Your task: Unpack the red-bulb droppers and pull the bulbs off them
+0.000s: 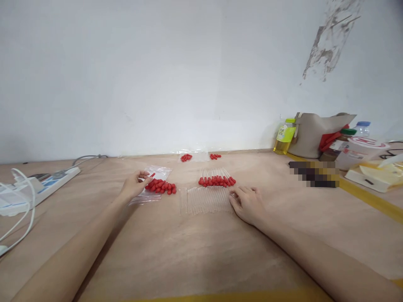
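Between the thumb and fingertips of my left hand point(137, 183) is a red rubber dropper bulb, held over a heap of similar bulbs point(160, 186). That heap lies on a clear zip bag point(154, 198). My right hand point(248, 203) rests on the table with fingers curled at the right end of a row of clear thin tubes point(208, 200). Its fingertips close around a tube there, partly hidden by the hand. Just beyond the row lie droppers with red bulbs point(217, 181) fitted, their clear tubes pointing toward the wall.
Two small groups of red bulbs point(186, 157) lie on clear plastic by the wall. A power strip point(56, 184) with white cables is at left. A yellow-green bottle point(285, 136), a grey bag point(310, 134), a lidded tub point(359, 153) and a tissue pack point(374, 176) stand at right.
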Motion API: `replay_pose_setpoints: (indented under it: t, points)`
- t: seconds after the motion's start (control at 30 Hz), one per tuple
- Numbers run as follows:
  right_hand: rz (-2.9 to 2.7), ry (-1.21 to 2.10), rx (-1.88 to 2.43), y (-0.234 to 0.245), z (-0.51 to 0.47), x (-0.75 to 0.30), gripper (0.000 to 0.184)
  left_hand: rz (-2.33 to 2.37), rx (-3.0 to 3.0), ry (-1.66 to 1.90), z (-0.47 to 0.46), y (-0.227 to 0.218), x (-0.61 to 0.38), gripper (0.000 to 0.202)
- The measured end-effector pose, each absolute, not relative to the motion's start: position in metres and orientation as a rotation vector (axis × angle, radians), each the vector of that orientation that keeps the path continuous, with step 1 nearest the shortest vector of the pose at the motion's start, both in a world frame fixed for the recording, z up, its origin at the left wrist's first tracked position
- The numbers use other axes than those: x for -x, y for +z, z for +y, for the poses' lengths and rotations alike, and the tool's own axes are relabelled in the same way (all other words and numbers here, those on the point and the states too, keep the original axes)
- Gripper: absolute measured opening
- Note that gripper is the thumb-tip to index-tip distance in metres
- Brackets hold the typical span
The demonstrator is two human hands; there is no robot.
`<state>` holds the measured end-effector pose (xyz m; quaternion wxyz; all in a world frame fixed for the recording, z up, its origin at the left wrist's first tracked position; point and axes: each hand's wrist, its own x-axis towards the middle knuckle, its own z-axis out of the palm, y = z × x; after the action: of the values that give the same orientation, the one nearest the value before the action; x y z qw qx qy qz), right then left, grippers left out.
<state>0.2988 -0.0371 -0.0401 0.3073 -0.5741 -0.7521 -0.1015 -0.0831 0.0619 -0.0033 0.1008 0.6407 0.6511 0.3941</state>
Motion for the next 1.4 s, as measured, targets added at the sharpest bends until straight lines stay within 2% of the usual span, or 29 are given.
replay_pose_setpoints:
  t: [0.27, 0.5, 0.67, 0.83, 1.03, 1.2, 1.4]
  points:
    - [-2.060, -0.235, 1.466, -0.041, -0.037, -0.301, 0.016, 1.968, -2.011, 1.007, 0.056, -0.001, 0.073, 0.041]
    - [-1.995, -0.193, 1.505, -0.043, -0.035, -0.301, 0.020, 2.080, -1.916, 1.189, 0.057, 0.000, 0.076, 0.043]
    - [-1.923, -0.100, 1.541, -0.044, -0.030, -0.304, 0.023, 2.013, -2.217, 1.375, 0.042, 0.011, 0.042, 0.026]
    - [-1.778, 0.099, 1.552, -0.048, -0.021, -0.313, 0.036, 1.591, -2.766, 0.961, 0.029, 0.011, -0.027, 0.020]
    - [-1.820, 0.200, 1.555, -0.052, -0.017, -0.318, 0.034, 1.373, -2.759, 0.600, 0.049, 0.006, -0.075, 0.036]
    - [-1.938, 0.202, 1.462, -0.051, -0.019, -0.314, 0.033, 1.248, -2.796, 0.557, 0.065, 0.005, -0.081, 0.015]
    - [-2.117, 0.116, 1.486, -0.044, -0.022, -0.305, 0.039, 1.249, -2.747, 0.694, 0.065, 0.000, -0.082, 0.010]
